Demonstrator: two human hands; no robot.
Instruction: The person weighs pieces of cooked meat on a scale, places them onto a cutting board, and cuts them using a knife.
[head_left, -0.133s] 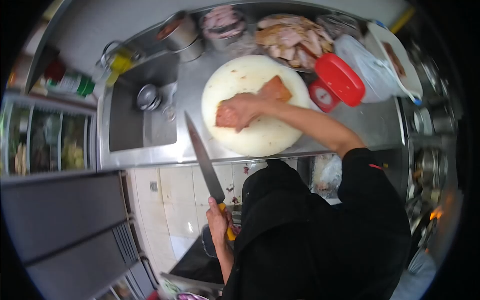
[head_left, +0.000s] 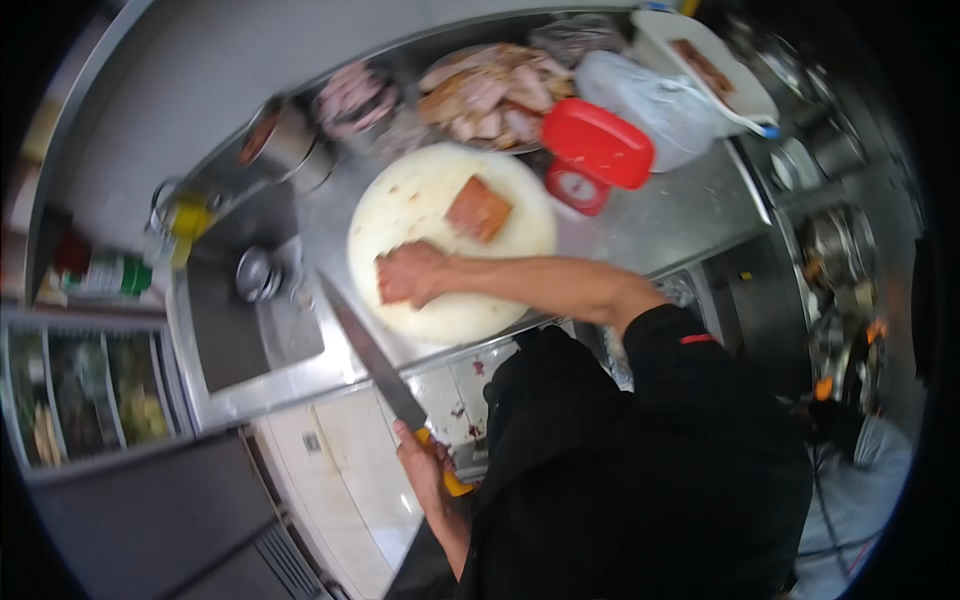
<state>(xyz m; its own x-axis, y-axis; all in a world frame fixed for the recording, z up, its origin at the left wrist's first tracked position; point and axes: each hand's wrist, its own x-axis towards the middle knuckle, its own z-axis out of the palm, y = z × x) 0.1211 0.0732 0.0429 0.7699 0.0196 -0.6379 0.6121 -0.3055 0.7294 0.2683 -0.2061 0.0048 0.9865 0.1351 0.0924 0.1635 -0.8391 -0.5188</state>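
On the round white cutting board [head_left: 520,255], a reddish-brown slab of meat [head_left: 479,209] lies near the upper right part. My right hand [head_left: 415,274] is at the board's left side, its fingers closed over a second piece of meat [head_left: 390,286], which is mostly covered. My left hand [head_left: 424,468] is low, off the counter's front edge, wrapped round the yellow handle of a long knife [head_left: 372,356]. The blade points up and left, its tip by the sink side of the board.
A sink [head_left: 228,335] is left of the board. Behind stand metal containers [head_left: 285,145], a tray of sliced meat [head_left: 495,95], a red scale [head_left: 597,145], a plastic bag [head_left: 645,105] and a white tub [head_left: 660,35]. The counter's front edge runs below the board.
The view has turned and shifted, so the counter appears tilted. On the board, my right hand has drawn away from the uncovered slab. My left hand still holds the knife.
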